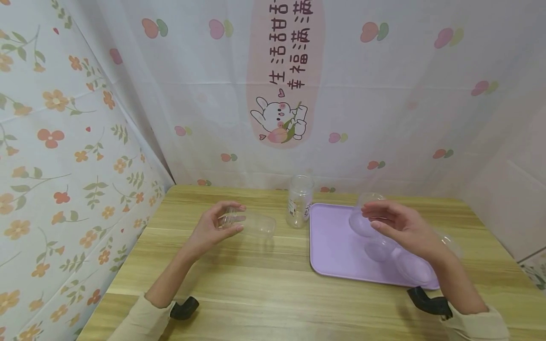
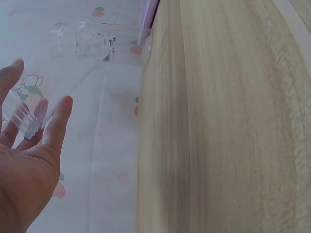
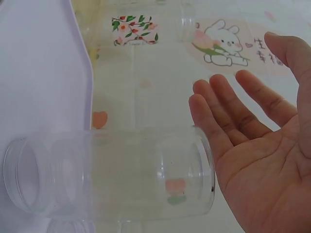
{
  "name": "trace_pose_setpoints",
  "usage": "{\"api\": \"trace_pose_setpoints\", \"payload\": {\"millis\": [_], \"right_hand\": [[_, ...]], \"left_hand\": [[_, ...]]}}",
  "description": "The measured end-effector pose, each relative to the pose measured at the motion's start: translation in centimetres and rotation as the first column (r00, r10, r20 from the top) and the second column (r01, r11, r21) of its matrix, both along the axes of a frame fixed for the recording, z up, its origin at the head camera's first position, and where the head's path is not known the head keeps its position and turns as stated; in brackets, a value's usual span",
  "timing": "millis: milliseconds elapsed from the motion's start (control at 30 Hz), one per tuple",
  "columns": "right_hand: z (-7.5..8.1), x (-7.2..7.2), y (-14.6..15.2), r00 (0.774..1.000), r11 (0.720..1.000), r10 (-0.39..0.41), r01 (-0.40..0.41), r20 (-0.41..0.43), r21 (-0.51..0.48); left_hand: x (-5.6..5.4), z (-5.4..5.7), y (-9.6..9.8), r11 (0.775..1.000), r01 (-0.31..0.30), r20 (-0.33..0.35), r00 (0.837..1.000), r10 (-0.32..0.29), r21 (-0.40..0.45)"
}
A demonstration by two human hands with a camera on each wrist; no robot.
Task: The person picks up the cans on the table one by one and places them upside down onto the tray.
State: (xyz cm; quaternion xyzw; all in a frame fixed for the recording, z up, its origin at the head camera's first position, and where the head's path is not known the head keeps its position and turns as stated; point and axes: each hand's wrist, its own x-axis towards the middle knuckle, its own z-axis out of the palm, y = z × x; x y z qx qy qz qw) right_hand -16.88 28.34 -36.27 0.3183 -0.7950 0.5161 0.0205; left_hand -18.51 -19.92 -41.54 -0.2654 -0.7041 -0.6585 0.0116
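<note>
My left hand (image 1: 215, 225) grips a clear plastic bottle (image 1: 260, 225) by its ridged neck. The bottle is held on its side above the table, its far end pointing right. In the left wrist view the ridged neck (image 2: 22, 116) sits between the thumb and fingers. My right hand (image 1: 403, 225) is over the lilac tray (image 1: 337, 246), fingers loosely bent and nothing held. The right wrist view shows a clear jar (image 3: 131, 174) upright on the tray, its rim close beside the little finger.
Several clear containers (image 1: 414, 270) stand on the tray, partly behind the right hand and forearm. Left of the tray, a clear jar (image 1: 300, 203) with a printed label stands upright on the wooden table (image 1: 256, 293). A patterned curtain (image 1: 204, 94) hangs behind the table.
</note>
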Motion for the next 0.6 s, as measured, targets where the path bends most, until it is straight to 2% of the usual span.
{"api": "trace_pose_setpoints", "payload": {"millis": [333, 600], "right_hand": [[-0.3, -0.2, -0.7, 1.0, 1.0, 0.026, -0.026, 0.005, -0.013], [-0.3, -0.3, -1.1, 1.0, 1.0, -0.009, 0.009, 0.019, 0.016]], "left_hand": [[-0.1, -0.1, 0.1, 1.0, -0.001, 0.003, 1.0, 0.001, 0.001], [-0.2, -0.1, 0.3, 1.0, 0.008, -0.003, 1.0, -0.008, 0.016]]}}
